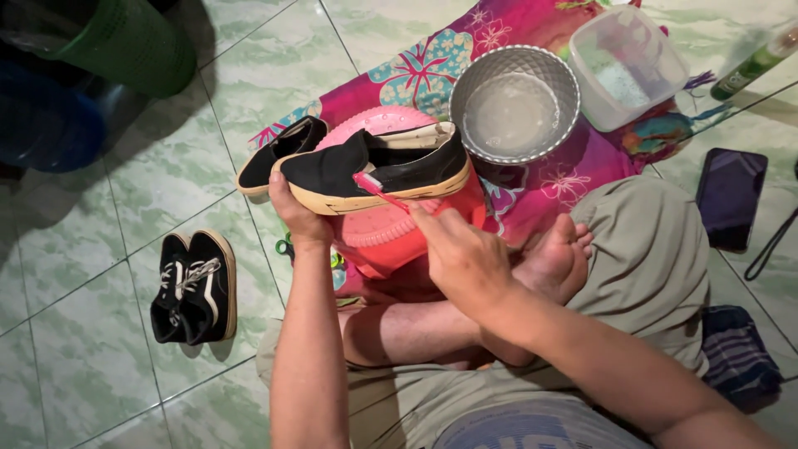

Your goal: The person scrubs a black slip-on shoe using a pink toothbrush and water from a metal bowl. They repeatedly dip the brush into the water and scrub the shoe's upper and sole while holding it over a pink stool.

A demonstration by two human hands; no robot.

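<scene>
Person sat cross-legged on the tiled floor (pixel 100 333), seen from the head camera. Left hand (pixel 297 214) held a black slip-on shoe (pixel 374 169) from beneath at the toe end, fingers curled shut under the sole, shoe lying on its side with the tan sole edge facing the person. The shoe was raised above an upturned pink basin (pixel 391 237). A second slip-on (pixel 278 151) lay just behind the first, touching the basin's far edge.

Right hand (pixel 461 258) gripped a red toothbrush (pixel 378 189), fingers closed round the handle; bristle head rested on the sole edge near mid-length.

Nearby: metal bowl (pixel 515 104) holding cloudy water, a clear plastic tub (pixel 625 66) with white powder, both on a patterned cloth (pixel 432 66). A pair of black lace-up sneakers (pixel 194 287) stood well apart on the floor to the left. A dark phone (pixel 731 195) lay on the floor to the right, a green bottle (pixel 752 62) beyond it.

Judgement on technique: scrubbing the sole edge should go best with short strokes along the rubber strip, the left hand bracing the shoe firmly against brush pressure and turning it to bring fresh edge round. Bristles ought to stay off the black canvas. Drips would best fall over the basin, away from the phone.
</scene>
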